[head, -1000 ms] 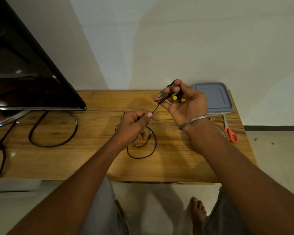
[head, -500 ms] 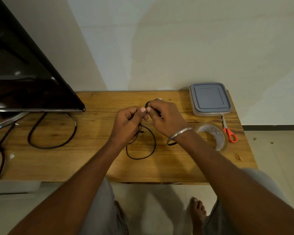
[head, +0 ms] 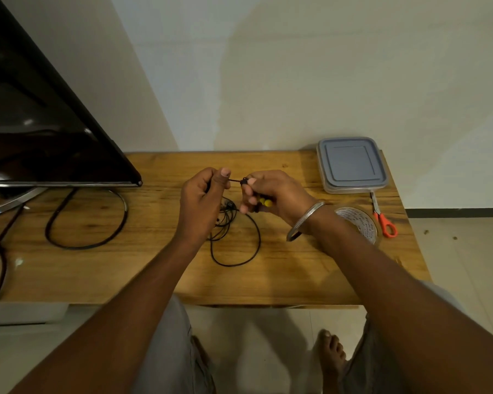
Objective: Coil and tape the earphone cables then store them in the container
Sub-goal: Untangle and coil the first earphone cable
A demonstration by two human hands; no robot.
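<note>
Home room: television (head: 40,123) on wooden table (head: 154,268), tiled floor (head: 453,265).

Both forearms extended; left hand (head: 202,201), right hand (head: 276,193) close together, fingers (head: 252,182) pinching cable (head: 235,180).

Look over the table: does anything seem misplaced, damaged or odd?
Nothing stands out. The left hand and right hand hold the earphone cable, slack looped on the table; the container is shut, tape and scissors beside it.
</note>
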